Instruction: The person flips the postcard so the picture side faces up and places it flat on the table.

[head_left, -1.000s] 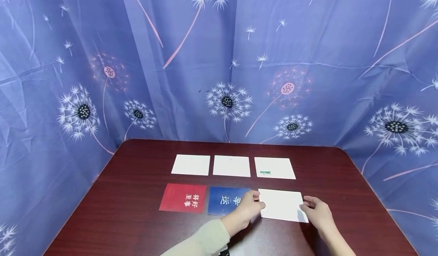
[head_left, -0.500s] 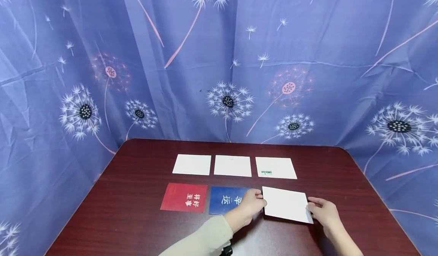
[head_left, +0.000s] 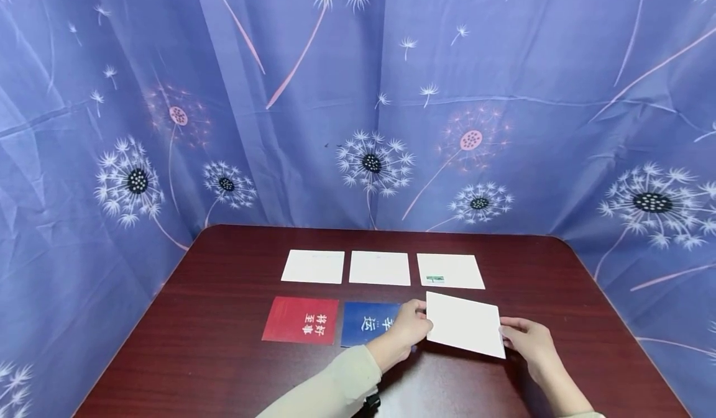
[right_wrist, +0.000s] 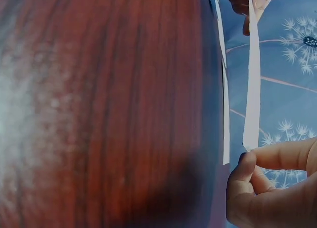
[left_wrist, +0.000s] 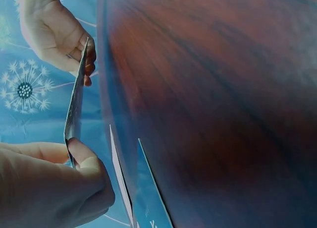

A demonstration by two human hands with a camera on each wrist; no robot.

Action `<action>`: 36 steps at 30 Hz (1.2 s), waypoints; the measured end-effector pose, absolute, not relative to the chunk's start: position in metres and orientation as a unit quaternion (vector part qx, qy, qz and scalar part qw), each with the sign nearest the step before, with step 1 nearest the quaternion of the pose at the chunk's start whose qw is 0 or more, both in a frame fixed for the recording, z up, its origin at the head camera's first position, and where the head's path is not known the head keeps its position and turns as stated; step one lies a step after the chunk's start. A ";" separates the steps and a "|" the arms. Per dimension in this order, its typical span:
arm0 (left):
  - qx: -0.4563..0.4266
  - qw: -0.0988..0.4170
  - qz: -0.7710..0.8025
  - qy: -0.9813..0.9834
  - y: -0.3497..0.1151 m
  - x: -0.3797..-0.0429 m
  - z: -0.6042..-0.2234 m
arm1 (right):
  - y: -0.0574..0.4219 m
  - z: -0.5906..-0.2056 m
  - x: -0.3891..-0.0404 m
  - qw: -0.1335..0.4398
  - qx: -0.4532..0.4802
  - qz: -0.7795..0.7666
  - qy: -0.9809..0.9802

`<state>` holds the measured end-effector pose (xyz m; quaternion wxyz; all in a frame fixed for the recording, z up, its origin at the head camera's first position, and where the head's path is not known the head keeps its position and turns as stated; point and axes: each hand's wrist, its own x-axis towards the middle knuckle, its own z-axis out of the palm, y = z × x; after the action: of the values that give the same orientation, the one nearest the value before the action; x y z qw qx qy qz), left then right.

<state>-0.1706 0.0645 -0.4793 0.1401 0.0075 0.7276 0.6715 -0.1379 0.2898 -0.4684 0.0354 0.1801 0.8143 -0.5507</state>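
Note:
A white card (head_left: 464, 325) is held up off the table, slanting, its right side lower in the head view. My left hand (head_left: 399, 331) pinches its left edge between thumb and fingers. At the opposite edge, the thumb and fingers of my right hand (head_left: 528, 343) pinch the card too. Seen nearly edge-on in the left wrist view, the card (left_wrist: 78, 99) shows a dark side; its pale side (right_wrist: 251, 84) appears in the right wrist view. Beneath my left hand lies a blue card (head_left: 360, 323) with white characters, its right part covered by the fingers.
Left of the blue card lies a red card (head_left: 301, 320) with white characters. Behind, a row holds a left white card (head_left: 312, 266), a middle white card (head_left: 379, 268) and a right white card (head_left: 455, 269) with a small green print. A blue dandelion curtain (head_left: 302, 176) surrounds the dark red table (head_left: 224, 374).
Both hands have lifted the white card off the table, and it has tilted. The right hand has shifted slightly right. The other cards have stayed in place.

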 end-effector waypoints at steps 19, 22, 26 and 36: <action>0.011 0.119 0.702 0.702 0.061 -0.168 -0.476 | 0.296 -0.460 -0.130 -0.007 0.192 -0.618 0.763; 0.013 0.114 0.706 0.698 0.061 -0.168 -0.476 | 0.297 -0.460 -0.130 -0.020 0.194 -0.636 0.746; 0.008 0.112 0.714 0.692 0.062 -0.169 -0.475 | 0.298 -0.461 -0.130 -0.038 0.191 -0.669 0.717; -0.001 0.114 0.721 0.684 0.062 -0.171 -0.472 | 0.302 -0.464 -0.129 -0.039 0.125 -0.750 0.648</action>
<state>-0.1710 0.0616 -0.4721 0.1144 -0.0006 0.6838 0.7206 -0.1286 0.3021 -0.4637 -0.0388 0.1251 0.6483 -0.7500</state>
